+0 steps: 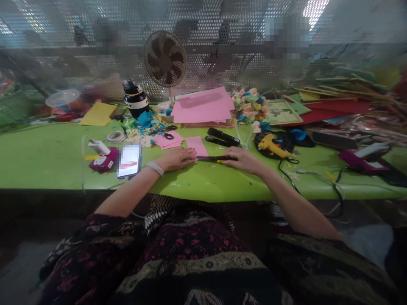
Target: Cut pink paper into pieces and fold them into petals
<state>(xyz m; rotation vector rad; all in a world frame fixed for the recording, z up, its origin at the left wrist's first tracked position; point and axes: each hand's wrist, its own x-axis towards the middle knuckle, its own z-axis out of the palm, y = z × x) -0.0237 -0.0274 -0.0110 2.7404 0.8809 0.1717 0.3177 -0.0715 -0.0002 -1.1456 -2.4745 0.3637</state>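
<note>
Two bare hands noted at the green table (178,186). Left hand (179,159): fingers extended, close together, gripping nothing; tips touch the edge of a pink paper slip (197,146), lying at two o'clock from that hand. Right hand (240,159): fingers curled around a dark slim tool (206,158) directed to nine o'clock. Black stapler (222,137) sits at eleven o'clock from the right hand.

Wristband (155,168): pale, left wrist
Top (187,241): dark, printed with pinkish flowers
Patterned band (210,263): olive-tan, across the front
Left sleeve (92,245): dark, loose, flowered
Striped cloth (160,208): black and white
</note>
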